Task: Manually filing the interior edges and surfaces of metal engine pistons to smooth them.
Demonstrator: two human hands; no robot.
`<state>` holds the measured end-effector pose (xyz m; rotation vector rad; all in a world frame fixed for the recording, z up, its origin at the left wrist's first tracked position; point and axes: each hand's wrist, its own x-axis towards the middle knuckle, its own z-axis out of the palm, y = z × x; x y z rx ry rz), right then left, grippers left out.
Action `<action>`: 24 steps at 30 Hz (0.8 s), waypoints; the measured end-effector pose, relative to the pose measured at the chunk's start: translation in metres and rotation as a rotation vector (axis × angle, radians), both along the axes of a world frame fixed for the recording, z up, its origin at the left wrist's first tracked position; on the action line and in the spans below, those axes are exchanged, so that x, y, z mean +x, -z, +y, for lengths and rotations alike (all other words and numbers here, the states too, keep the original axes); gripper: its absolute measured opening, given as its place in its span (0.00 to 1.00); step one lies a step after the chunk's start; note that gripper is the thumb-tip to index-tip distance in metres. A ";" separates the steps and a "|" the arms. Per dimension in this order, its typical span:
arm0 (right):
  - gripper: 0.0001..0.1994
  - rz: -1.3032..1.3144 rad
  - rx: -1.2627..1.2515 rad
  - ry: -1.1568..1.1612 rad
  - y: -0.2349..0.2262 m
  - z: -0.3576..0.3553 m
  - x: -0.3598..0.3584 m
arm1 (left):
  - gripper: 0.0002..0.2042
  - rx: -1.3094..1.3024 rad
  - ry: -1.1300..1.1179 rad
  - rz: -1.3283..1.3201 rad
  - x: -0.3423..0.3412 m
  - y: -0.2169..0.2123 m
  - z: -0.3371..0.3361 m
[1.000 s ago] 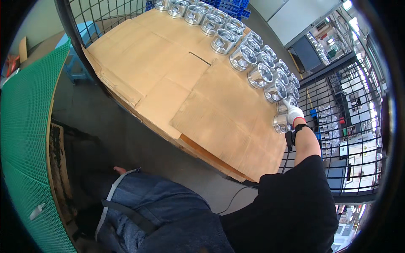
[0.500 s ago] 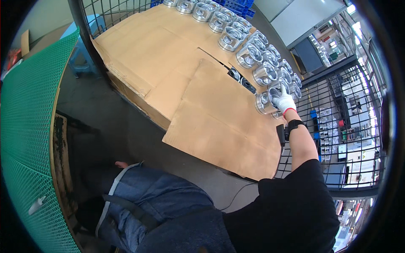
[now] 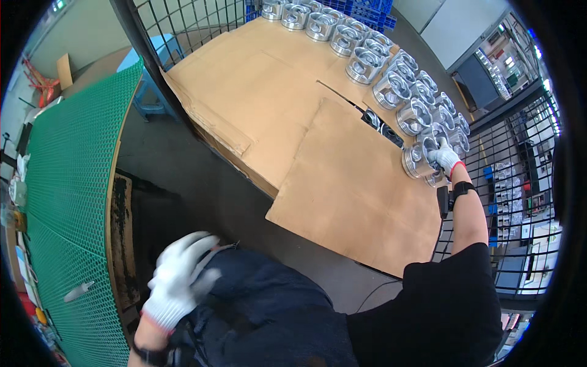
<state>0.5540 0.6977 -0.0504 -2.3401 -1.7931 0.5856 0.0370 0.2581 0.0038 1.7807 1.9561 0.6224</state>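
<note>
My right hand (image 3: 445,156), in a white knitted glove with a red cuff edge, reaches to the near right end of the rows. Its fingers close on the upper part of a silver metal piston (image 3: 416,161); part of the grip is hidden. Close around stand more shiny pistons, such as one just behind (image 3: 414,116), on the brown cardboard (image 3: 354,196). My left hand (image 3: 180,278), gloved in white, hangs over my dark blue apron at the lower left. Its fingers are spread, slightly blurred, and nothing shows in them.
A slim black device with a thin rod (image 3: 382,127) lies on the cardboard beside the pistons. Black wire mesh (image 3: 477,202) fences the right side. On the left stands a bench with a green textured mat (image 3: 79,202), with a blue stool (image 3: 150,85) behind it.
My left hand has come into view at the lower left. The whole scene has shifted rightward in view as my head turned; my right hand stays at the same piston.
</note>
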 end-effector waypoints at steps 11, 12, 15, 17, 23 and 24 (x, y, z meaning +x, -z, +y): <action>0.30 0.502 0.131 -0.183 0.034 -0.009 0.010 | 0.38 -0.582 -0.251 -1.204 0.061 0.103 0.129; 0.32 0.650 0.097 -0.195 0.040 -0.014 0.012 | 0.33 -0.574 -0.204 -1.111 0.064 0.099 0.129; 0.37 0.592 0.125 -0.101 0.045 -0.029 0.010 | 0.18 -0.350 0.027 -0.698 0.067 0.080 0.119; 0.42 0.535 0.314 -0.136 0.046 -0.044 -0.003 | 0.18 -0.239 0.053 -0.640 0.065 0.064 0.099; 0.42 0.797 0.311 -0.346 0.026 -0.106 -0.117 | 0.19 0.068 -0.308 -1.075 0.005 -0.006 -0.023; 0.42 0.823 0.295 -0.412 0.020 -0.114 -0.145 | 0.19 0.154 -0.331 -1.072 -0.009 -0.024 -0.052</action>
